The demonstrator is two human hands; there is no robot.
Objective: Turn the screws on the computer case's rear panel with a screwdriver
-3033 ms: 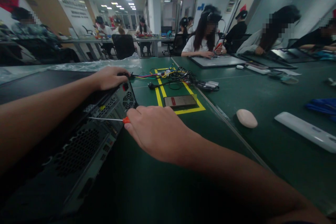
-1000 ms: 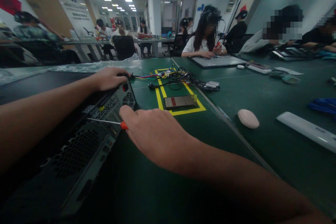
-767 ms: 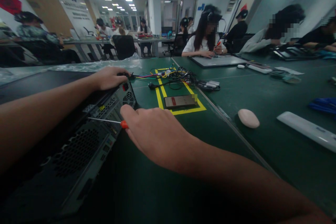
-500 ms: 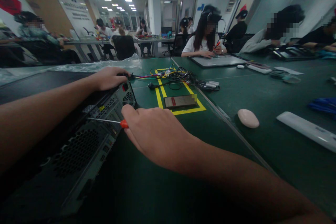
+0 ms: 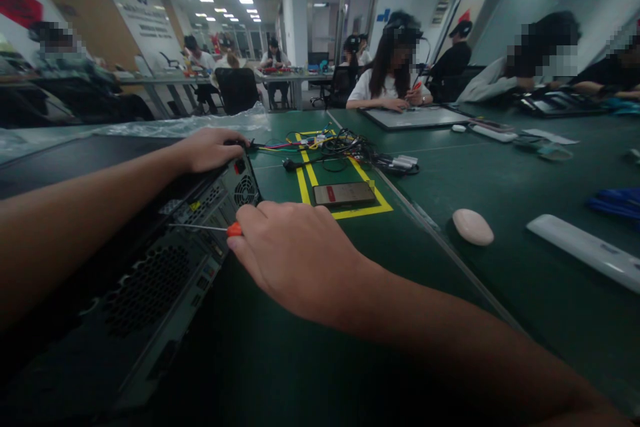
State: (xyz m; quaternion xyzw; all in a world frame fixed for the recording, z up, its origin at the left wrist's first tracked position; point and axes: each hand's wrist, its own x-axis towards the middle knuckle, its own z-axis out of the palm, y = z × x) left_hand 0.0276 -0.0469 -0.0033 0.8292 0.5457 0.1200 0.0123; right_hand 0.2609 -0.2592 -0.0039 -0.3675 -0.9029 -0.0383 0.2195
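Several people (image 5: 377, 88) line the upper frame; over green tabletop (image 5: 520, 177), right fingers (image 5: 251, 218) clamp screwdriver (image 5: 234, 229); left fingers (image 5: 233, 137), grip unclear, touch computer tower (image 5: 150, 287).

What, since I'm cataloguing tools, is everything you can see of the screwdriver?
The screwdriver has a thin, straight, metal-looking shaft and an orange handle, perhaps plastic. The right hand grips it, covering most of the handle; only the front end shows. It points left, nearly level in the picture, at the rear of the computer case, near its upper edge. What the tip touches is too small to tell.
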